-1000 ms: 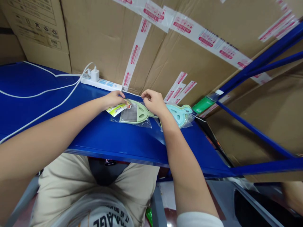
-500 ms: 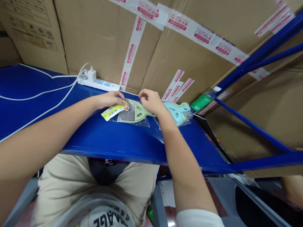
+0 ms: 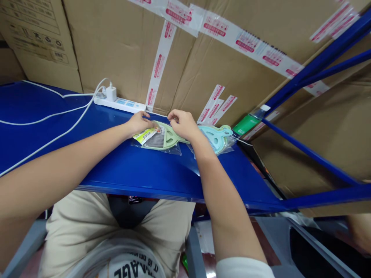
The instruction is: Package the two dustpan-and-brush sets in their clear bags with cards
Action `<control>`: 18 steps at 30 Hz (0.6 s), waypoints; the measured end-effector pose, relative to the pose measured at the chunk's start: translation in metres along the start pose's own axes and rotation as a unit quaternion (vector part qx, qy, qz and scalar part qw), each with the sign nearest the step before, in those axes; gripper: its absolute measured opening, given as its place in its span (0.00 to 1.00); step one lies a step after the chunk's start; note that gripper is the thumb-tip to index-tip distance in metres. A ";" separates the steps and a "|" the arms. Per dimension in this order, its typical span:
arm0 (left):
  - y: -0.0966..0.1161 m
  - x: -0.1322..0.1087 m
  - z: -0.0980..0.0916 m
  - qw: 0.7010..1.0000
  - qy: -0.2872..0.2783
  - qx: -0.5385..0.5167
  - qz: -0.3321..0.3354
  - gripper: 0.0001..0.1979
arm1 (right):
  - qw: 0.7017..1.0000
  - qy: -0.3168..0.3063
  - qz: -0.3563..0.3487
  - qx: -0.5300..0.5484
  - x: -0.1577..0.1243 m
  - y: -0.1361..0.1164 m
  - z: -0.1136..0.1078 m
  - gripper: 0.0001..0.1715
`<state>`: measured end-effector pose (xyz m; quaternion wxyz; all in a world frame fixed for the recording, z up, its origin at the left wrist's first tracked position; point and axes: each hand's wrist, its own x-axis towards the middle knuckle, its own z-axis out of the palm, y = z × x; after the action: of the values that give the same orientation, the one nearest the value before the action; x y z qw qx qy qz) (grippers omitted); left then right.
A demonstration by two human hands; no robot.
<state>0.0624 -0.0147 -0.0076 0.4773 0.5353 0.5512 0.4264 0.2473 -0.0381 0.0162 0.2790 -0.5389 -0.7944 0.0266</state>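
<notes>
Trousers beige, creased, lower left to centre of frame. Top pale, bottom edge; bold black letters read "AGE", smaller black print alongside. Short sleeve white, bottom right of centre.

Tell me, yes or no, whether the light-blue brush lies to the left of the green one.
No, the light-blue brush lies to the right of the green brush.
</notes>
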 end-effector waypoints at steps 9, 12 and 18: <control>-0.005 -0.003 0.005 0.997 0.041 -0.071 0.011 0.24 | 1.000 0.017 -0.002 0.011 0.001 0.006 0.001 0.11; -0.005 -0.003 0.005 0.998 0.030 -0.063 0.009 0.23 | 1.000 0.025 -0.002 0.013 0.001 0.008 0.001 0.11; -0.004 0.000 0.005 0.999 0.020 0.042 0.009 0.24 | 1.000 0.013 0.010 0.004 0.000 0.006 -0.001 0.12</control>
<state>0.0669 -0.0154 -0.0124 0.4393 0.5509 0.5732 0.4183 0.2524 -0.0359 0.0146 0.2913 -0.5458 -0.7852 0.0256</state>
